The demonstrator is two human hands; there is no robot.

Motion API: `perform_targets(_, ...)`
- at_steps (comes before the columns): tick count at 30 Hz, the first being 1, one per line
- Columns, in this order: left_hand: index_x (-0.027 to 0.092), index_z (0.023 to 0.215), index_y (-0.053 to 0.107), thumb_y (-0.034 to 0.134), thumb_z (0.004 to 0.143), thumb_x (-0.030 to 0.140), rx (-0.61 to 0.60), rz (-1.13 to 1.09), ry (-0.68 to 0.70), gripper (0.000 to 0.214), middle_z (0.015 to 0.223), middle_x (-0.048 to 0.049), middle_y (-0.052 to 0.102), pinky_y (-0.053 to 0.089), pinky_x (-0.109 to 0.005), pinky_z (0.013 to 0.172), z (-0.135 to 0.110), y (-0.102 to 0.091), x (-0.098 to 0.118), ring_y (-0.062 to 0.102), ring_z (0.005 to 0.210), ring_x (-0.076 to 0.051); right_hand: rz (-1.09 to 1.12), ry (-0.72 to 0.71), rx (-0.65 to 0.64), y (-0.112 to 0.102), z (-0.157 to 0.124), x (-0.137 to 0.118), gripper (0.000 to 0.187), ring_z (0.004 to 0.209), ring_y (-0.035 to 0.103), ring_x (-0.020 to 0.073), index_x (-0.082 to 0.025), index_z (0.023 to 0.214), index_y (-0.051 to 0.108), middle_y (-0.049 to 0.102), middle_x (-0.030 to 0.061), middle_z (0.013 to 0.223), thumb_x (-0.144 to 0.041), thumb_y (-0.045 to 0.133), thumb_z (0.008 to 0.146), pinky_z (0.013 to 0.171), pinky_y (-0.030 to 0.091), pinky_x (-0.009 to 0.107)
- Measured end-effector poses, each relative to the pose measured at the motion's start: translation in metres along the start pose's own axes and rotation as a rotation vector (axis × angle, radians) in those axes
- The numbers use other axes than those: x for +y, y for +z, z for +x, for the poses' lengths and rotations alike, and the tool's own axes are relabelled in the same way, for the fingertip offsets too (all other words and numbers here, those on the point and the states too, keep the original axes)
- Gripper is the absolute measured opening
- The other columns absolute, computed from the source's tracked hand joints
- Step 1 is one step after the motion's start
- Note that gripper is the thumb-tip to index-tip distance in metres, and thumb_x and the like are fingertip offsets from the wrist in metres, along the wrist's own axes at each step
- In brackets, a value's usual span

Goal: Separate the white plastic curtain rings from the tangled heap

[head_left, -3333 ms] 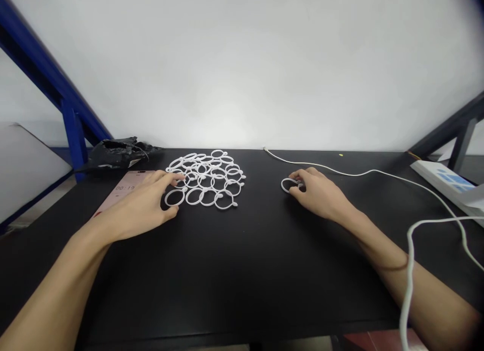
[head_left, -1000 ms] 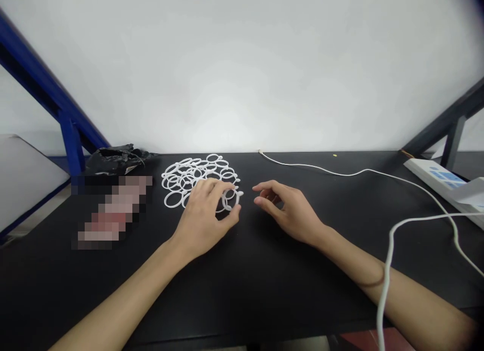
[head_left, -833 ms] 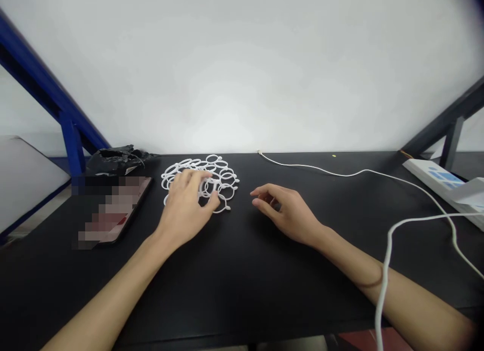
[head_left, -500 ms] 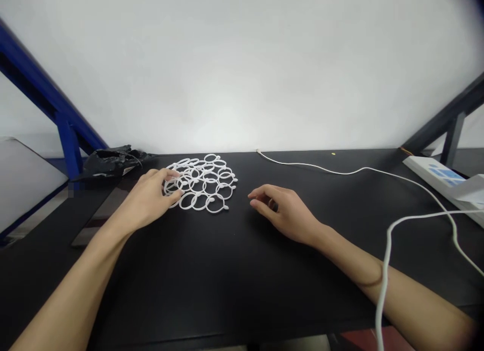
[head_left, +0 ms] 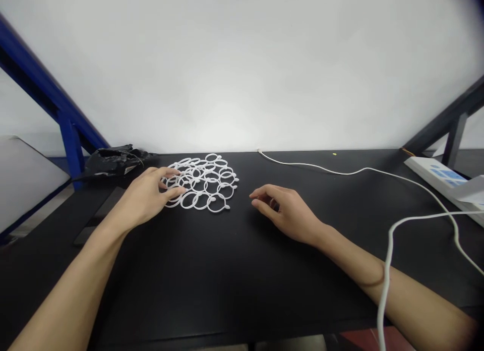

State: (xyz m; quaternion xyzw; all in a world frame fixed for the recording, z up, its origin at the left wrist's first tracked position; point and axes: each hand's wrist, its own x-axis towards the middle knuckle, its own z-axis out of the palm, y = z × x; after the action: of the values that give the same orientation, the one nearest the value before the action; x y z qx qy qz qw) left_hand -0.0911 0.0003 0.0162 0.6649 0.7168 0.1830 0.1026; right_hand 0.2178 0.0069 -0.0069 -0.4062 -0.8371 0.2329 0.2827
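A flat cluster of white plastic rings (head_left: 212, 177), overlapping and with small rounded tabs on some of them, lies on the black table (head_left: 212, 275) left of centre. My left hand (head_left: 149, 192) reaches over the cluster's left edge, thumb and fingers apart, fingertips touching or just above the rings. It hides part of the leftmost rings. On the right, my right hand (head_left: 285, 210) is held at the table, apart from the rings. Its fingers are loosely curled, with a small gap between thumb and forefinger and nothing visible in it.
A crumpled black plastic bag (head_left: 113, 159) lies at the back left, with a dark flat panel (head_left: 100, 217) beside my left forearm. A white cable (head_left: 328, 169) runs across the right side, and one loop crosses my right forearm. At far right is a white box (head_left: 431, 169).
My left hand's thumb and fingers have shifted slightly over the ring edge. The right hand and the rings look almost the same; the view has moved a little.
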Motion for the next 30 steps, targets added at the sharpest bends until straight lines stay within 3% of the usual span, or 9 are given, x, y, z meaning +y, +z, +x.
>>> perform_targets(3,0.015,0.124,0.058,0.046,0.089,0.055,0.052,0.038,-0.024,0.054,0.12,-0.0109,0.059,0.048,-0.042,0.092,0.0,-0.013,-0.01,0.063,0.098,-0.028,-0.003,-0.001,0.003,-0.001,0.0,0.0,0.015,0.072,0.063,0.0134,-0.021,0.1,0.065,0.071,0.0023,0.091,-0.032,0.056,0.094,0.066,0.05,0.027)
perform_targets(6,0.012,0.127,0.054,0.041,0.092,0.052,0.089,0.165,-0.094,0.055,0.123,-0.0121,0.056,0.046,-0.046,0.096,-0.001,-0.026,-0.039,0.062,0.1,-0.03,-0.006,0.001,-0.008,-0.001,0.0,0.0,0.015,0.072,0.062,0.0134,-0.021,0.1,0.065,0.07,0.0021,0.091,-0.032,0.056,0.094,0.067,0.049,0.027)
perform_targets(8,0.01,0.131,0.05,0.04,0.092,0.053,0.064,0.259,-0.124,0.06,0.126,-0.0156,0.054,0.043,-0.05,0.101,-0.001,-0.031,-0.061,0.058,0.109,-0.034,-0.013,0.001,-0.024,0.0,0.0,0.0,0.015,0.073,0.062,0.0134,-0.022,0.1,0.065,0.07,0.0022,0.093,-0.032,0.056,0.094,0.067,0.049,0.027)
perform_targets(11,0.01,0.139,0.044,0.046,0.085,0.056,-0.02,0.323,-0.298,0.071,0.136,-0.022,0.047,0.04,-0.052,0.104,-0.001,-0.029,-0.081,0.049,0.125,-0.043,-0.02,0.003,-0.041,0.001,0.0,0.0,0.015,0.074,0.062,0.0133,-0.022,0.1,0.065,0.07,0.002,0.095,-0.032,0.056,0.094,0.068,0.049,0.027)
perform_targets(16,0.014,0.15,0.031,0.049,0.082,0.059,-0.061,0.222,-0.363,0.083,0.15,-0.0247,0.032,0.04,-0.057,0.101,0.003,-0.021,-0.086,0.04,0.133,-0.048,-0.015,0.026,-0.052,0.001,0.0,-0.002,0.016,0.075,0.062,0.0132,-0.022,0.101,0.065,0.07,0.0008,0.092,-0.033,0.055,0.094,0.067,0.048,0.027)
perform_targets(20,0.008,0.147,0.034,0.053,0.082,0.045,-0.044,0.125,-0.344,0.076,0.143,-0.0218,0.046,0.041,-0.046,0.105,0.006,-0.025,-0.096,0.05,0.128,-0.037,-0.017,0.029,-0.062,0.001,0.0,-0.001,0.016,0.075,0.062,0.0131,-0.023,0.101,0.065,0.07,0.0004,0.091,-0.033,0.056,0.094,0.067,0.047,0.026)
perform_targets(24,0.013,0.147,0.03,0.053,0.085,0.041,-0.064,0.003,-0.37,0.072,0.142,-0.0173,0.048,0.053,-0.034,0.087,0.003,-0.029,-0.108,0.064,0.108,-0.026,-0.02,0.022,-0.073,0.002,-0.001,-0.001,0.016,0.077,0.063,0.0136,-0.023,0.102,0.065,0.07,0.0013,0.095,-0.033,0.055,0.094,0.068,0.047,0.027)
perform_targets(30,0.015,0.141,0.038,0.05,0.088,0.051,0.06,-0.047,-0.385,0.066,0.14,-0.0157,0.051,0.05,-0.038,0.092,0.005,-0.035,-0.101,0.062,0.11,-0.027,-0.028,0.012,-0.088,0.001,-0.002,-0.003,0.016,0.078,0.063,0.0136,-0.022,0.102,0.064,0.07,0.0012,0.096,-0.033,0.055,0.094,0.07,0.048,0.027)
